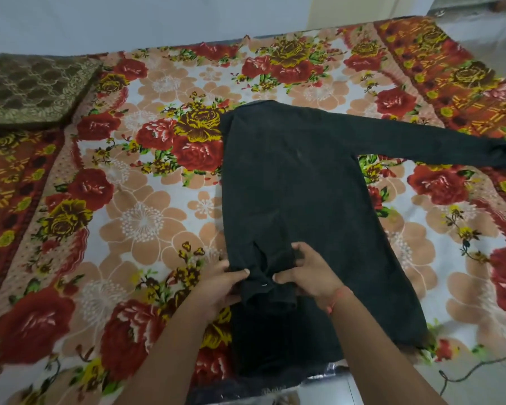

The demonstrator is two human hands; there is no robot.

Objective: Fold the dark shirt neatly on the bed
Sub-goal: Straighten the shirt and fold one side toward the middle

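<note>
On the flowered bed (pixel 146 217), the dark shirt (pixel 298 182) lies flat near the middle, one sleeve folded down over its body, the other sleeve (pixel 435 138) stretched out to the right. Both hands pinch the folded sleeve's cuff (pixel 263 290): the left hand (pixel 216 287) has its grip on the left edge, the right hand (pixel 310 276) on the right. Best to lay the cuff straight along the shirt's side edge, press it smooth, then bring the outstretched sleeve in to match
</note>
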